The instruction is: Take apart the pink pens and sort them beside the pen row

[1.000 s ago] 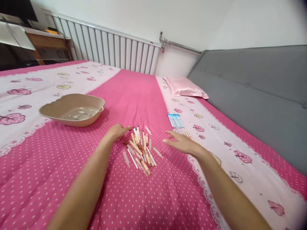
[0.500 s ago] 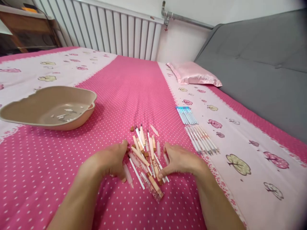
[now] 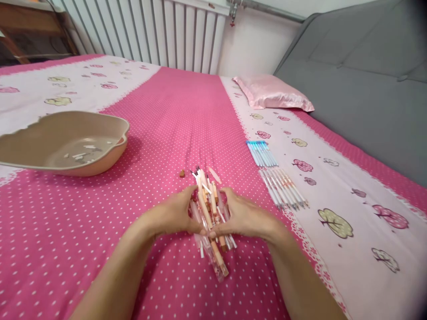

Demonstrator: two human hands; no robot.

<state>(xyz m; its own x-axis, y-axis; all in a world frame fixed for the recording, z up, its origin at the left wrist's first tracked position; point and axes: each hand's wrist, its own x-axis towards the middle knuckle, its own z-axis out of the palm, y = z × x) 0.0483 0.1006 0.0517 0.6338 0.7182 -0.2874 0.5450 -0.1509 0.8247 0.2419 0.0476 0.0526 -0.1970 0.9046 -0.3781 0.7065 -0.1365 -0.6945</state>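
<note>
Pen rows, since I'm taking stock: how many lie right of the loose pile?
2: a blue-topped row and a paler row just below it in the picture. The right hand covers neither.

From the wearer's head, 1 camera looks forward and down on the nearby left hand (image 3: 175,212) and right hand (image 3: 247,217). It faces across the pink bedspread (image 3: 196,120) toward a white radiator (image 3: 171,38).

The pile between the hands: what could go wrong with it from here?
The pile sticks out past the left hand and right hand, so part of it could slip out if lifted. The brown piece lies apart, beyond the left hand, and might be overlooked.
</note>
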